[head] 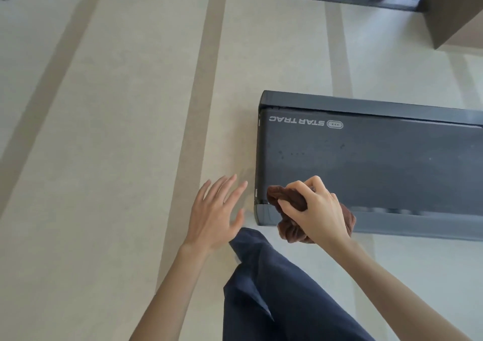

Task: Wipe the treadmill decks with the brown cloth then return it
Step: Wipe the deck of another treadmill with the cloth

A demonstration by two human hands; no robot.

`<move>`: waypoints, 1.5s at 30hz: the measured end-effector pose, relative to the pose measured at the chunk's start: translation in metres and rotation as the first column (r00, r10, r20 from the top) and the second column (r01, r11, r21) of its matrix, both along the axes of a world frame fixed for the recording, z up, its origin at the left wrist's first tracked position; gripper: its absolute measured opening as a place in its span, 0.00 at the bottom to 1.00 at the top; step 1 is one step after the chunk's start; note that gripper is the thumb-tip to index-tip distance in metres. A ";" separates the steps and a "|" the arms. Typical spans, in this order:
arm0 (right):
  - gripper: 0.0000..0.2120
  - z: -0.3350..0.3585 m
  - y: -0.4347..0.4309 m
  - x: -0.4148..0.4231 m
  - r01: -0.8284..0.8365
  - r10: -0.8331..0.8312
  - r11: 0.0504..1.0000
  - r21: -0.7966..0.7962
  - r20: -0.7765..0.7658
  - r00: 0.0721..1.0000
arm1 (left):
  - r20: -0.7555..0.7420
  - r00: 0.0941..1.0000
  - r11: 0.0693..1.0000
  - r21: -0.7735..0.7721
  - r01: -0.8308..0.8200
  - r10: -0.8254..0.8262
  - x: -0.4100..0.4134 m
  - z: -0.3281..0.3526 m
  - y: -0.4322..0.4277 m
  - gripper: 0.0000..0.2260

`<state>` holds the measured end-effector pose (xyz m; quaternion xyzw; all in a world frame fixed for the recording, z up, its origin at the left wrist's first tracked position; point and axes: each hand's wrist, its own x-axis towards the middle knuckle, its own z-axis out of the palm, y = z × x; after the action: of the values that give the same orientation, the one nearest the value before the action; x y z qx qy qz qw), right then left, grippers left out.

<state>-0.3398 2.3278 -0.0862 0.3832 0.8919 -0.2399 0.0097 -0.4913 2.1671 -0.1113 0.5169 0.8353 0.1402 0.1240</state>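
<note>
Treadmill deck [379, 163] is taking up the right side of your view, lying flat on the pale carpet [117, 131] with its wide tan stripes. You're looking at the end of it, dark belt and grey side rails, running off the right edge. A brown box-like piece of furniture [460, 8] is sitting on the floor in the far right corner, well apart from the deck.

Your dark blue trouser leg [282, 301] is coming up from the bottom middle, ending just short of the deck's near corner.

Your left hand [214, 215] is hovering over the carpet just left of that corner, with the fingers spread wide and straight, holding nothing. Your right hand [318, 210] is curling around the brown cloth [287, 199] and gripping it in a bunch.

The cloth is sitting right at the near left corner of the deck, partly over the belt and partly over the near side rail, with a wad hanging out below your palm. Can't tell whether it's actually pressing on the surface or just above it.

The white STAR TRAC logo [298, 121] is reading upside down to you, at the far left corner of the belt.
</note>
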 end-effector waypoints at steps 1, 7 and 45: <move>0.12 0.007 -0.001 -0.003 0.014 -0.014 1.000 -0.010 -0.002 1.000 | 0.005 1.000 0.999 -0.029 0.021 -0.021 -0.003 0.007 0.002 0.25; 0.13 0.030 0.001 -0.025 0.110 -0.111 0.993 -0.051 -0.020 0.994 | -0.016 0.988 0.984 -0.093 0.153 -0.156 -0.033 0.032 0.024 0.24; 0.11 0.072 0.019 -0.361 0.822 -0.811 0.565 0.072 -0.132 0.570 | -0.184 0.451 0.472 -0.085 0.878 -0.873 -0.450 0.080 0.221 0.24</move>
<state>-0.7004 2.3464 -0.0141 0.7412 0.6266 -0.1767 -0.1636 -0.9410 2.3884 -0.0310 0.8852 0.4568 0.0130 0.0874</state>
